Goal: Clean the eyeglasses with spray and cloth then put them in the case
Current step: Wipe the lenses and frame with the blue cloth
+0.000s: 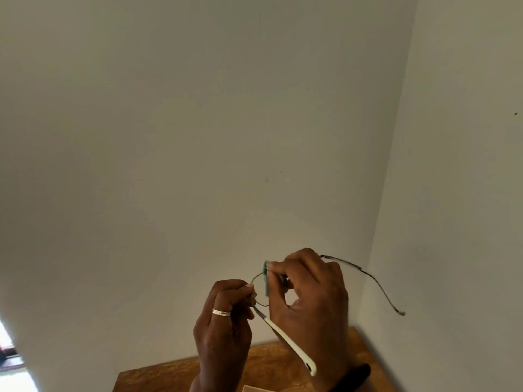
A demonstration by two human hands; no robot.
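I hold thin wire-framed eyeglasses [368, 274] up in front of the wall, above the table. My left hand [223, 329], with a silver ring on one finger, pinches the frame at the left hinge, where a pale temple arm [291, 346] slants down to the right. My right hand [311, 295] pinches a small green cloth [266, 278] over a lens. The other temple arm sticks out to the right of my right hand. The lens under the cloth is mostly hidden. No spray bottle or case can be made out.
A brown wooden table [158, 377] sits in the room's corner at the bottom of the view. A pale flat object [252, 389] peeks in at the bottom edge. Plain walls fill the rest; a bright opening shows at the lower left.
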